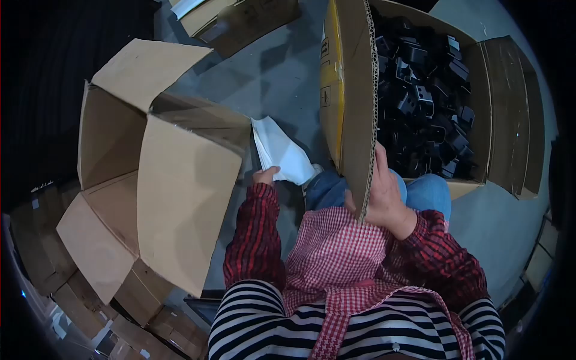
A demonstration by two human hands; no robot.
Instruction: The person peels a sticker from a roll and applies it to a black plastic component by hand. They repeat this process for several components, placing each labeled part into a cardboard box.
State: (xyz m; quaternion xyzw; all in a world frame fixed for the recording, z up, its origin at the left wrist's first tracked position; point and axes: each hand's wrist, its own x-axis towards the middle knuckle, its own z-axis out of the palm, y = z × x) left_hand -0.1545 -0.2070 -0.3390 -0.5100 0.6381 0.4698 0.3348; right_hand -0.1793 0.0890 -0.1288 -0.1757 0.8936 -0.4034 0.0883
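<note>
My left hand (266,175) is closed on the near edge of a stack of white sheets (281,150), thumb on top, low beside an open cardboard box. My right hand (384,195) grips the near end of a raised cardboard flap (355,114), its fingers on the right face and the thumb round the left. That flap belongs to the large carton (487,108) on the right. Inside this carton lies a heap of black metal brackets (423,99).
An open cardboard box (186,192) with spread flaps stands on the left. Another carton (252,24) with something white on it sits at the top. More cartons (78,300) are at lower left. Grey floor (240,78) shows between the boxes.
</note>
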